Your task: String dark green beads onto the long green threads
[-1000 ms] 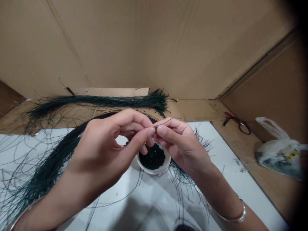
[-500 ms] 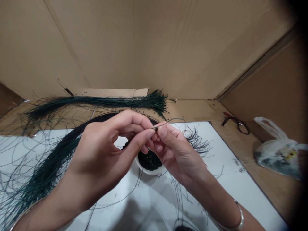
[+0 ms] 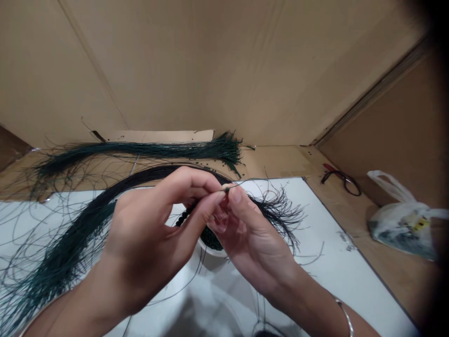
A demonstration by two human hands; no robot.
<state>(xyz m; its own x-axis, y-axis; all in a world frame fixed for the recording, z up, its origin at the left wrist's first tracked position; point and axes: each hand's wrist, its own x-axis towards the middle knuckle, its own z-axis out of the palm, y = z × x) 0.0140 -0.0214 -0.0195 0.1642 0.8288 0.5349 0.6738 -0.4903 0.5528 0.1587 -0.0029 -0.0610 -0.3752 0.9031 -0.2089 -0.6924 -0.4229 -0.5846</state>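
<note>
My left hand (image 3: 154, 238) is closed, pinching a thin dark cord (image 3: 219, 191) between thumb and index finger. At the cord sits a small dark green bead (image 3: 227, 190), just by the tip of my right thumb. My right hand (image 3: 257, 231) is also closed, its thumb and fingers pressed together at the bead and cord. Part of the cord runs on past the right fingertips. Below the hands stands a white bowl (image 3: 216, 253) holding many dark green beads (image 3: 209, 239), partly hidden by my right hand. Black beads (image 3: 181, 219) show at its left rim.
A long bundle of dark cords (image 3: 75, 234) arches behind my hands across the white board (image 3: 343, 276). Another green bundle (image 3: 157, 150) lies along the cardboard wall (image 3: 210, 65). At right are a red and black tool (image 3: 338, 175) and a plastic bag (image 3: 403, 229).
My right hand has shifted slightly left and covers more of the bowl. The cord past its fingertips has changed its curve. Both hands keep their pinch, and the view has moved a little.
</note>
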